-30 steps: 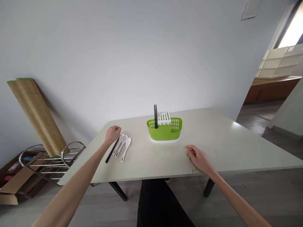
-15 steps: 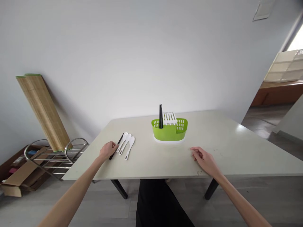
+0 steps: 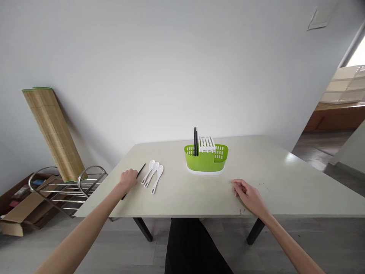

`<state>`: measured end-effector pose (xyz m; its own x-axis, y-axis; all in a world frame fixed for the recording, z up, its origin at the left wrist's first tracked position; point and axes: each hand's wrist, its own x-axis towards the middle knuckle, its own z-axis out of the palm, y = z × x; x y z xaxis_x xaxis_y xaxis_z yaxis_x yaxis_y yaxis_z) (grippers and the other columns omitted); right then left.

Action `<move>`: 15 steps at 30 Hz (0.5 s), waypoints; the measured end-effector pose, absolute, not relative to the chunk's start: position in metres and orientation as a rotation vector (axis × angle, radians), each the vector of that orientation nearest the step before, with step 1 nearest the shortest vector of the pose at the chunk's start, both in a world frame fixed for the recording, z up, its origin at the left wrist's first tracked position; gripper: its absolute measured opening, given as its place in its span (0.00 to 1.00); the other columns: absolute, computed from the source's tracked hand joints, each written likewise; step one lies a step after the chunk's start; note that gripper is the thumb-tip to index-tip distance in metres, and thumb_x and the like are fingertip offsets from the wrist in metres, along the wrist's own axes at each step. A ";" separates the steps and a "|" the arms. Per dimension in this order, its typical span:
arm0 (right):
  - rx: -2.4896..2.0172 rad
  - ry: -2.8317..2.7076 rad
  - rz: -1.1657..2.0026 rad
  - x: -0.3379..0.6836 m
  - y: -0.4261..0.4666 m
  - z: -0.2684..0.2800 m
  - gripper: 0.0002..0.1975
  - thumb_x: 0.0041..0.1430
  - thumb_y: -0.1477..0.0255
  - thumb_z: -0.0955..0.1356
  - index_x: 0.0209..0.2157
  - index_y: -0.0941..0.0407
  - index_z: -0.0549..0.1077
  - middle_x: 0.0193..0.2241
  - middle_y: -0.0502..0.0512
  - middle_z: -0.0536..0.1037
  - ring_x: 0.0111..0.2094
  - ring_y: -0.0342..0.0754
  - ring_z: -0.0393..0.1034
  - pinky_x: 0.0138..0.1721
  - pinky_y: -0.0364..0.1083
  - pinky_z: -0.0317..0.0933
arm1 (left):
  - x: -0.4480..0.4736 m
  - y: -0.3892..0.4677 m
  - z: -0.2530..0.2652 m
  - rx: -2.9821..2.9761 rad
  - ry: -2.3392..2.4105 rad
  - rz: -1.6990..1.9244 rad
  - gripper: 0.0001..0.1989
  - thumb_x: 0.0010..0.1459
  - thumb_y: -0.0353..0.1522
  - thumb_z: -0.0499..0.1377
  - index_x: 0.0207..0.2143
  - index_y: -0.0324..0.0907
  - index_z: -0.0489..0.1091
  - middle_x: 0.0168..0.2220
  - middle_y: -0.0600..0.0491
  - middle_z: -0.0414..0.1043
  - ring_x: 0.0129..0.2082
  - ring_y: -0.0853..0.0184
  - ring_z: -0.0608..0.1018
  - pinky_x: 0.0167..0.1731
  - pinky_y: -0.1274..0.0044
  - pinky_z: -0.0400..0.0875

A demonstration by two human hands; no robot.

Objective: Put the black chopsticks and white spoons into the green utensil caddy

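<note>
Table [image 3: 188, 198] in pale cream spreads before you, its far edge along a light grey wall [image 3: 176, 68], with dark legs [image 3: 143, 229] over a grey plank floor [image 3: 114, 247]. Glare whitens its far right, and small stains [image 3: 242, 211] mark the near edge by your right hand [image 3: 247, 193]. At your far left, a rolled mat [image 3: 54, 133] leans on the wall above a metal rack [image 3: 68, 191], near an open cardboard box [image 3: 28, 207]. White boxes [image 3: 342, 85] sit at the far right.

Your left hand is closed over a black chopstick [image 3: 141, 171] on the table's left; you cannot tell whether it is one or a pair. Your right hand lies on the right, loosely curled and empty. Three white spoons [image 3: 151, 174] lie just right of the chopstick. Farther off, right of centre, a green basket [image 3: 205, 163] holds upright chopsticks [image 3: 195, 140] in its left part.

Dark print on the spoon handles is too small to read; marks on the white boxes are blurred.
</note>
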<state>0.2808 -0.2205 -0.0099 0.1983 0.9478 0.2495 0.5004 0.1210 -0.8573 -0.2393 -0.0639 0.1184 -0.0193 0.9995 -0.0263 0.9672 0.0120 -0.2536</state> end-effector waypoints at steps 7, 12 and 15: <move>-1.521 -1.434 0.590 0.281 -0.220 -0.010 0.22 0.67 0.51 0.61 0.46 0.53 0.75 0.29 0.55 0.80 0.31 0.53 0.75 0.38 0.51 0.66 | -0.230 -0.062 0.122 -2.082 -2.097 0.395 0.10 0.50 0.29 0.64 0.37 0.41 0.80 0.46 0.33 0.79 0.51 0.43 0.80 0.46 0.60 0.73; -1.514 -1.428 0.590 0.282 -0.219 -0.011 0.22 0.67 0.52 0.61 0.46 0.54 0.75 0.29 0.55 0.80 0.31 0.53 0.76 0.39 0.50 0.66 | -0.228 -0.062 0.124 -2.073 -2.113 0.397 0.10 0.52 0.31 0.65 0.38 0.41 0.80 0.47 0.32 0.79 0.53 0.42 0.79 0.47 0.59 0.73; -1.509 -1.434 0.594 0.283 -0.219 -0.012 0.22 0.67 0.52 0.62 0.46 0.54 0.75 0.29 0.54 0.80 0.31 0.52 0.76 0.39 0.50 0.66 | -0.230 -0.062 0.126 -2.063 -2.133 0.398 0.11 0.51 0.31 0.66 0.39 0.39 0.79 0.48 0.31 0.78 0.53 0.40 0.79 0.47 0.59 0.73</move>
<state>0.2832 -0.2190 -0.0122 0.1986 0.9475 0.2506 0.4928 0.1245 -0.8612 -0.2295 -0.0623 0.1261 -0.0448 0.9960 -0.0769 0.9569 0.0207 -0.2898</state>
